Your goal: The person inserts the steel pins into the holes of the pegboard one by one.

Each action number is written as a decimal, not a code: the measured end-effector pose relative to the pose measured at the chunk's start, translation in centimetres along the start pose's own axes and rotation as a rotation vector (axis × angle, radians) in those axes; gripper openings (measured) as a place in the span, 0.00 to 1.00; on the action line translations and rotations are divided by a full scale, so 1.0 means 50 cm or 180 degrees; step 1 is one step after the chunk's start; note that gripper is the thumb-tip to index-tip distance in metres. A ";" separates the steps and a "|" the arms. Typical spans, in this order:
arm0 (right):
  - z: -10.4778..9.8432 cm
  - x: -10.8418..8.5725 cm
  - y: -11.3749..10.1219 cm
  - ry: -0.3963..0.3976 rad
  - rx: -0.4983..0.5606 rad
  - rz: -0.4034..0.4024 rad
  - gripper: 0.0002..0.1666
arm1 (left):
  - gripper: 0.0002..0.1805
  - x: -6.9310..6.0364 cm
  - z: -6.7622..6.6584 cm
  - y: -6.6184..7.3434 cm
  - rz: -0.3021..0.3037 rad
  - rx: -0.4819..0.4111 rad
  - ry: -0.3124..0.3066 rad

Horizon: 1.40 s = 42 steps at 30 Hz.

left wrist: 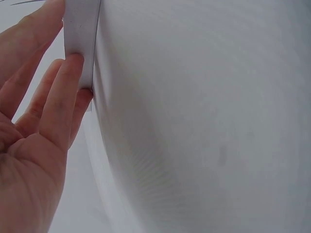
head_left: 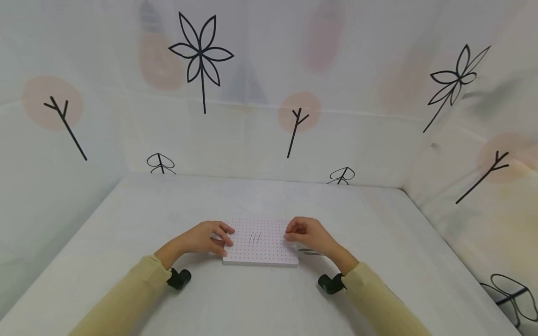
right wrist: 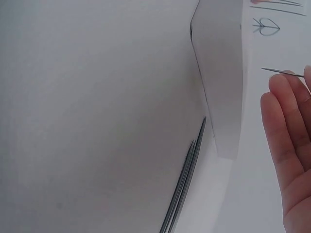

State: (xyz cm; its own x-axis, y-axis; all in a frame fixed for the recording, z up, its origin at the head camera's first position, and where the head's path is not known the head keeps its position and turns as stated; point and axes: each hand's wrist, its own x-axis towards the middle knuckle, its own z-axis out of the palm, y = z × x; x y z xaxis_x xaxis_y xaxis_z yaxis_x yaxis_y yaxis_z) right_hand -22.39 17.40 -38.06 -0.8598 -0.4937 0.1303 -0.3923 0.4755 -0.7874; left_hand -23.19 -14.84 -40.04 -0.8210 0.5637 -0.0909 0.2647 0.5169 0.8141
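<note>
Board (head_left: 269, 254), white and dotted in rows, is seen flat on the table (head_left: 252, 298), its left edge touched by the left hand (head_left: 206, 237), fingers parted and loosely bent, nothing gripped. A thin dark needle (right wrist: 272, 70) is pinched by the right hand (head_left: 311, 233) at the board's right side. Similar pins (head_left: 254, 238) are noted near mid-board; pointed rods (right wrist: 181, 194) are laid just beside it.

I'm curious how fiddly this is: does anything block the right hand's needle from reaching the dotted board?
Nothing visible does. The right hand pinches the needle at the right side of the board. The pointed metal tool lies right of the board; three dark needles are farther left.
</note>
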 end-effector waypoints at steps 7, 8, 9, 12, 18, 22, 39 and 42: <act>0.014 0.012 0.012 0.0038 -0.0085 -0.0007 0.04 | 0.10 -0.001 -0.002 0.006 0.0023 0.0014 -0.0019; 0.016 0.013 0.011 0.0035 -0.0084 -0.0009 0.04 | 0.10 -0.001 -0.002 0.006 0.0027 0.0014 -0.0021; 0.017 0.014 0.011 0.0032 -0.0078 -0.0010 0.04 | 0.10 -0.001 -0.002 0.006 0.0028 0.0014 -0.0021; 0.021 0.017 0.008 0.0007 -0.0037 -0.0033 0.05 | 0.10 0.000 -0.002 0.005 0.0032 0.0014 -0.0023; 0.032 0.022 0.003 -0.0019 0.0077 -0.0067 0.06 | 0.10 0.001 -0.002 0.003 0.0041 0.0016 -0.0025; 0.038 0.026 0.000 -0.0038 0.0081 -0.0077 0.06 | 0.09 0.002 -0.001 0.000 0.0036 0.0017 -0.0022; 0.069 0.038 -0.016 -0.0140 0.0190 -0.0131 0.05 | 0.10 0.001 -0.002 -0.004 0.0036 -0.0023 -0.0028; 0.076 0.041 -0.021 -0.0143 0.0153 -0.0136 0.04 | 0.10 0.001 -0.003 -0.004 0.0038 -0.0008 -0.0033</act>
State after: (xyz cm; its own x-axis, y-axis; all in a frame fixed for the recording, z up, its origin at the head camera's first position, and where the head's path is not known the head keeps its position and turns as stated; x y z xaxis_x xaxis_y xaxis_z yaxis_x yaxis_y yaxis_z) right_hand -22.49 13.14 -39.26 -0.8266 -0.5456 0.1381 -0.4114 0.4182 -0.8098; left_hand -23.34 -14.99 -40.11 -0.8124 0.5765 -0.0871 0.2731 0.5084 0.8167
